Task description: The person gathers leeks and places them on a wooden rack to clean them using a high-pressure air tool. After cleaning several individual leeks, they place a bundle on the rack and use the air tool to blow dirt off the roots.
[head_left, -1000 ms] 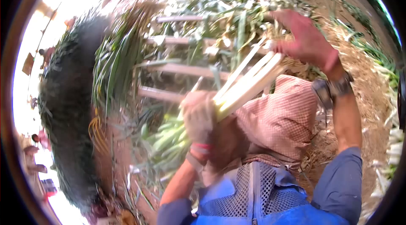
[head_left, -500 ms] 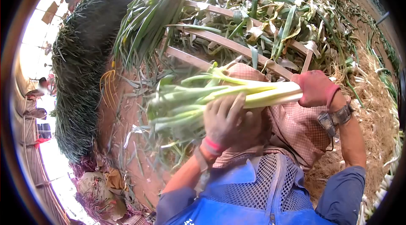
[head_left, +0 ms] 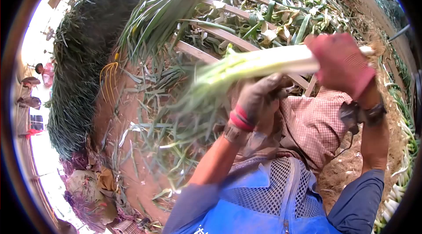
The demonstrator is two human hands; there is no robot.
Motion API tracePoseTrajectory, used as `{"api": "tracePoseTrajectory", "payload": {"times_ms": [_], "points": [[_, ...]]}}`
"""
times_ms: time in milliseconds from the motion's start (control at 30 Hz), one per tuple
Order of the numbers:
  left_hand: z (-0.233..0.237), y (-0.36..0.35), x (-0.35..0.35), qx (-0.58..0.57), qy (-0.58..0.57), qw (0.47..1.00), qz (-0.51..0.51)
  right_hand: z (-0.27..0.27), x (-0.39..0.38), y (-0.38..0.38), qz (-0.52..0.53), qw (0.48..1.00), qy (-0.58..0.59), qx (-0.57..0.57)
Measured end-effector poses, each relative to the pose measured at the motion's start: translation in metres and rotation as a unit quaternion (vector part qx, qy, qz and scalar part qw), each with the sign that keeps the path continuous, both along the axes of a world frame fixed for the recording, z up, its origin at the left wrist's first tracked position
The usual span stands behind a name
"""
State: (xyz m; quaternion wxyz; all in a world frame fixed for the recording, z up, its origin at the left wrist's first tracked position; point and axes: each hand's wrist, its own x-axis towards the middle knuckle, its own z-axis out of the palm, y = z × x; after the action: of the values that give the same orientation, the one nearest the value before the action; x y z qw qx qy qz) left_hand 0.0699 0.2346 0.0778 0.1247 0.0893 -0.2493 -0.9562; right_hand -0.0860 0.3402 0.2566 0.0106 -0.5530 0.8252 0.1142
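Note:
A bunch of green onions (head_left: 263, 61) lies slantwise in front of me, white ends to the right and leaves blurred at the lower left. My right hand (head_left: 340, 63), in a red glove, is closed around the white stalks, whose root ends poke out beyond it. Just under the bunch is my left hand (head_left: 260, 97), in a dirty glove with a red cuff. Its fingers are loosely bent and apart, with nothing held in them. Wooden slats (head_left: 228, 37) run behind the bunch.
Trimmed leaves (head_left: 281, 18) cover the ground beyond the slats. A long stack of green onions (head_left: 74, 89) stands at left, beside a leafy bundle (head_left: 160, 18). Yellow wire prongs (head_left: 107, 82) stand near the stack. White stalks (head_left: 395, 194) line the right edge.
The right hand has moved up with the bunch, its grip shifting away from the root ends. The left hand has come off the stalks and shifted right, below them.

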Motion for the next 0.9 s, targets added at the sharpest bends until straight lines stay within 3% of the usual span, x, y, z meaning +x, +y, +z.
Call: {"api": "tracePoseTrajectory", "payload": {"times_ms": [100, 133, 167, 233, 267, 300, 500, 567, 633, 767, 833, 900], "points": [[0.062, -0.020, -0.017, -0.182, 0.050, 0.982, 0.030, 0.039, -0.026, 0.008, 0.086, 0.983, 0.001, -0.161], [0.068, -0.016, -0.024, -0.226, 0.079, 0.970, 0.043, 0.050, -0.039, 0.009, 0.084, 0.988, -0.027, -0.126], [0.069, -0.006, -0.032, -0.197, 0.103, 0.973, 0.063, 0.060, -0.044, 0.009, 0.081, 0.991, -0.054, -0.091], [0.052, 0.002, -0.042, -0.061, 0.126, 0.990, 0.002, 0.068, -0.041, 0.012, -0.047, 0.974, -0.223, 0.000], [0.041, 0.000, -0.051, -0.020, 0.160, 0.987, -0.018, 0.062, -0.046, 0.017, -0.080, 0.967, -0.238, 0.035], [0.028, 0.002, -0.058, 0.013, 0.174, 0.984, 0.041, 0.054, -0.049, 0.023, -0.166, 0.938, -0.301, 0.055], [0.020, -0.009, -0.073, 0.175, 0.108, 0.975, 0.085, 0.037, -0.032, 0.024, -0.152, 0.948, -0.264, 0.093], [0.030, -0.014, -0.069, 0.199, 0.124, 0.970, 0.067, 0.041, -0.024, 0.023, -0.108, 0.971, -0.211, 0.045], [0.053, -0.018, -0.065, 0.171, 0.181, 0.965, 0.086, 0.059, -0.014, 0.022, -0.115, 0.977, -0.176, 0.033], [0.114, -0.042, -0.049, 0.034, 0.251, 0.965, 0.070, 0.082, -0.004, 0.023, 0.010, 0.991, -0.108, -0.081], [0.132, -0.044, -0.049, -0.058, 0.233, 0.954, 0.178, 0.089, 0.007, 0.025, 0.007, 0.979, -0.105, -0.177], [0.130, -0.048, -0.047, -0.125, 0.263, 0.936, 0.196, 0.091, 0.009, 0.028, 0.026, 0.976, -0.093, -0.196]]}}
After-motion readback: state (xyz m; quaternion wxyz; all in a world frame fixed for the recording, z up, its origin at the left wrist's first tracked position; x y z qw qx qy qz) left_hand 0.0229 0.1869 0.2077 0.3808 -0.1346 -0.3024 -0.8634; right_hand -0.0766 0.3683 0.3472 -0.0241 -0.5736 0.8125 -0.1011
